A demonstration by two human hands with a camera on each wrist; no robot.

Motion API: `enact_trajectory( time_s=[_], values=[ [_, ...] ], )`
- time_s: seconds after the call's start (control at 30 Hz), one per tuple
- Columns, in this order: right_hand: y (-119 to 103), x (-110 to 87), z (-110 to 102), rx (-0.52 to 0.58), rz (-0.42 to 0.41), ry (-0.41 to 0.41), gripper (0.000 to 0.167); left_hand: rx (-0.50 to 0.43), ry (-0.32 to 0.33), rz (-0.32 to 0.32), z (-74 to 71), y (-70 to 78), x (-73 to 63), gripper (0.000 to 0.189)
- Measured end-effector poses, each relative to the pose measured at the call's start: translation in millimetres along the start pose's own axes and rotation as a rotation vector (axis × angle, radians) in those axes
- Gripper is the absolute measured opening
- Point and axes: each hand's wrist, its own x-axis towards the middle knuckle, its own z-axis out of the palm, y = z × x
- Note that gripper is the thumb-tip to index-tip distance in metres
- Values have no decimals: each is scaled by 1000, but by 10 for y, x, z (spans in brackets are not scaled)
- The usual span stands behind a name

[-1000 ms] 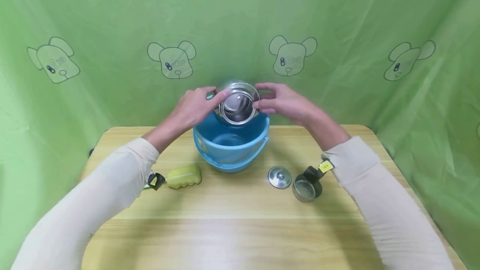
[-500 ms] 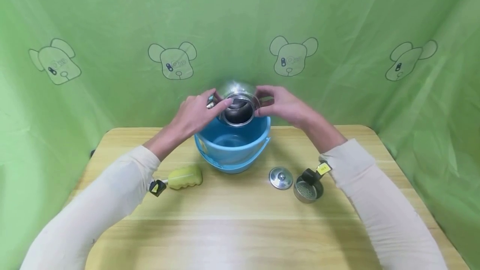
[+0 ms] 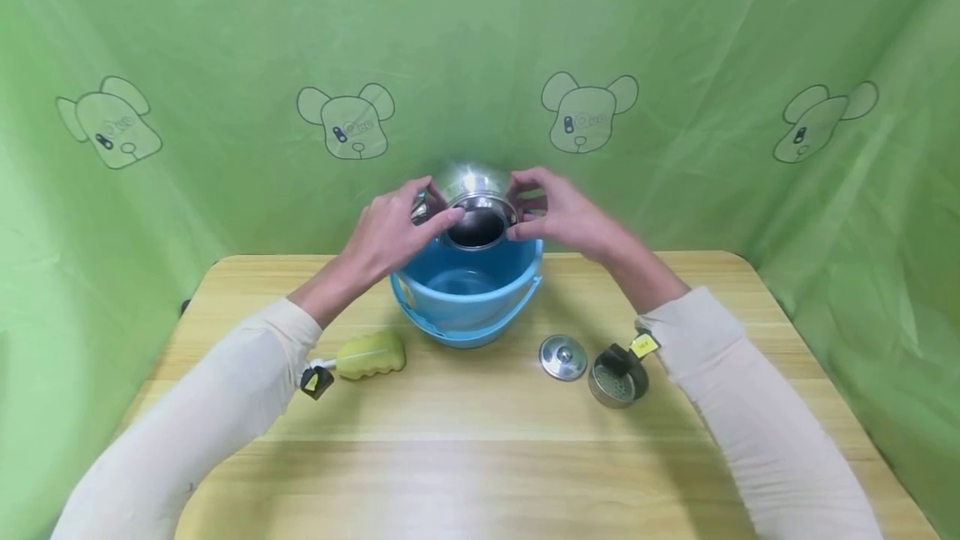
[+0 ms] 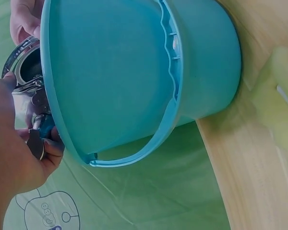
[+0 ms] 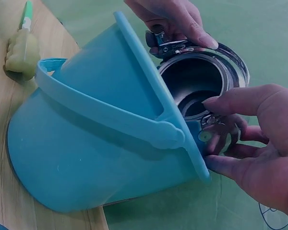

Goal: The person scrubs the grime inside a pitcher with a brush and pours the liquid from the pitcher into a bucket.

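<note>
A shiny metal teapot point(image 3: 472, 182) is held over the blue bucket point(image 3: 465, 317), tipped so its dark round mouth faces me and down toward the bucket. My left hand point(image 3: 390, 227) grips its left side, thumb on the rim and fingers curled by the metal fittings point(image 4: 38, 98). With thumb and fingers, my right hand point(image 3: 558, 215) grips the opposite side, thumb at the mouth's edge point(image 5: 216, 72). The bucket's handle hangs down at its front. In the right wrist view the mouth sits right at the bucket's rim point(image 5: 151, 72).
On the wooden table point(image 3: 450, 482), a small metal lid point(image 3: 562, 357) and a perforated strainer cup point(image 3: 615, 390) lie right of the bucket. A yellow sponge brush point(image 3: 371, 354) lies to the left. A green curtain point(image 3: 465, 40) hangs close behind.
Both hands have tipped the teapot further forward: its mouth has turned more downward and its rounded body now shows above. The bucket, lid, strainer and sponge brush have stayed put.
</note>
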Motion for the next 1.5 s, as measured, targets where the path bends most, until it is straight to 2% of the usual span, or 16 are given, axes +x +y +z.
enact_trajectory(
  time_s=[0.23, 0.33, 0.67, 1.03, 1.37, 1.5],
  values=[
    [1, -14, 65, -6, -45, 55, 80, -37, 22, 17, 18, -6, -20, 63],
    [11, -26, 84, -10, -65, 73, 78, -51, 21, 37, 22, -14, -24, 60],
    [26, -93, 170, -66, -104, 125, 88, -45, 32, 166, 48, -52, -87, 72],
    [61, -148, 254, -169, -125, 169, 90, 16, 92, 201, 75, -48, -162, 84],
    [97, -167, 311, -336, -218, 223, 82, 108, 141, 271, 96, -63, -173, 88],
    [95, -181, 332, -386, -229, 239, 80, 138, 165, 312, 94, -66, -184, 88]
  ],
)
